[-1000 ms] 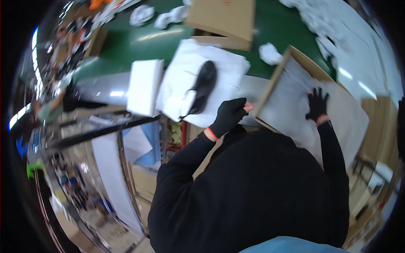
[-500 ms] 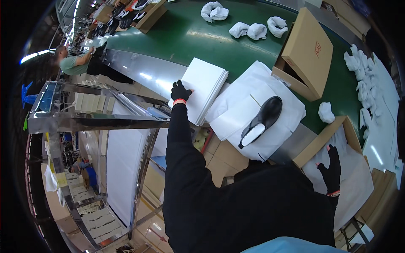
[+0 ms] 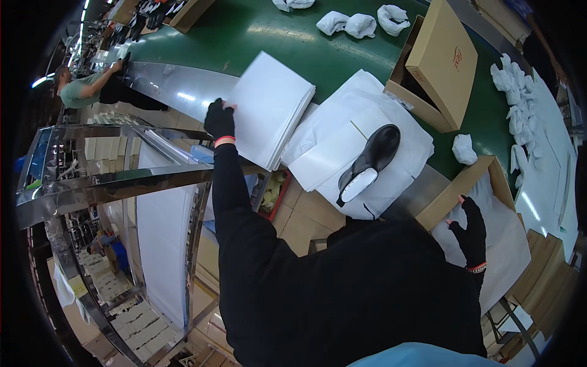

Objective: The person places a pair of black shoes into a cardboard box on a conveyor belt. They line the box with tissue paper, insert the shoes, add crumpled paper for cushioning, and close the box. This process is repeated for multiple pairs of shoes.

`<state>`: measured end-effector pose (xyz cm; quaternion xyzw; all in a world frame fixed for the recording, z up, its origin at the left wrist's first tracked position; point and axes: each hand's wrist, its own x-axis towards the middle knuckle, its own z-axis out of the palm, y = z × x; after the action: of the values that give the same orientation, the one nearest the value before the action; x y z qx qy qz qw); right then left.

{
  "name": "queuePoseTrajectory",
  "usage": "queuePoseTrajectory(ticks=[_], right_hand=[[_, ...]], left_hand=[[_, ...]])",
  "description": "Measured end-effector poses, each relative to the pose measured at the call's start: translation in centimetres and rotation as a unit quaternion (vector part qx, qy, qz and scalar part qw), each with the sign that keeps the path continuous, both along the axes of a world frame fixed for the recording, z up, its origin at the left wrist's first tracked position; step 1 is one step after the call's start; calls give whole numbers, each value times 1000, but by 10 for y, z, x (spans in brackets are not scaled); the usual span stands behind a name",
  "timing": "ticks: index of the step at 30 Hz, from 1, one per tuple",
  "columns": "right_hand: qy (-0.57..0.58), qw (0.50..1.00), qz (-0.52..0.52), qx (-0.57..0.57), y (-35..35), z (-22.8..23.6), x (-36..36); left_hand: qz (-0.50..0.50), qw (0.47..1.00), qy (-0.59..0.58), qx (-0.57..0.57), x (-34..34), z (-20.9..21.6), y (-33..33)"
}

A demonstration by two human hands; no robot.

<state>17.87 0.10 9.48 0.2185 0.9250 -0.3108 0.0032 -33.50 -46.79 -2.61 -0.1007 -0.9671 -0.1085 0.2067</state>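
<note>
My left hand (image 3: 220, 120), in a black fingerless glove, is closed at the left edge of a stack of white paper sheets (image 3: 272, 110). Its thumb lies on the top sheet, whose far corner looks raised. My right hand (image 3: 472, 235), gloved likewise, is over white tissue paper (image 3: 498, 244) lining an open brown shoebox (image 3: 455, 183). Thumb and forefinger are apart there, with nothing visible between them. Between my hands a black shoe (image 3: 380, 150) with white stuffing in its opening lies on a pile of white wrapping sheets (image 3: 419, 144).
Behind stretches a green conveyor belt (image 3: 269, 33) carrying wrapped white bundles (image 3: 361, 25) and a brown box with a tilted lid (image 3: 443, 61). A metal rack (image 3: 110, 181) stands close on my left. Far left, another person (image 3: 92, 88) works at the belt.
The view has shifted slightly, so most things sit further left and higher. My left hand has closed at the stack's edge, and the sheet's far corner has risen. My right hand stays by the box.
</note>
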Motion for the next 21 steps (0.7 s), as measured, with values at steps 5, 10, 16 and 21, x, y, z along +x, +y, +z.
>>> queuePoseTrajectory(ticks=[5, 10, 16, 21], right_hand=[[12, 1000, 1, -5, 7, -9, 19], [17, 999, -17, 49, 26, -22, 55], [34, 988, -107, 102, 71, -17, 123], [16, 970, -219, 108, 95, -30, 206]], left_hand=[[48, 988, -143, -12, -4, 10, -43], [-164, 945, -45, 279, 42, 27, 13], [-307, 723, -428, 447, 229, 151, 237], [-520, 720, -383, 254, 367, 45, 375]])
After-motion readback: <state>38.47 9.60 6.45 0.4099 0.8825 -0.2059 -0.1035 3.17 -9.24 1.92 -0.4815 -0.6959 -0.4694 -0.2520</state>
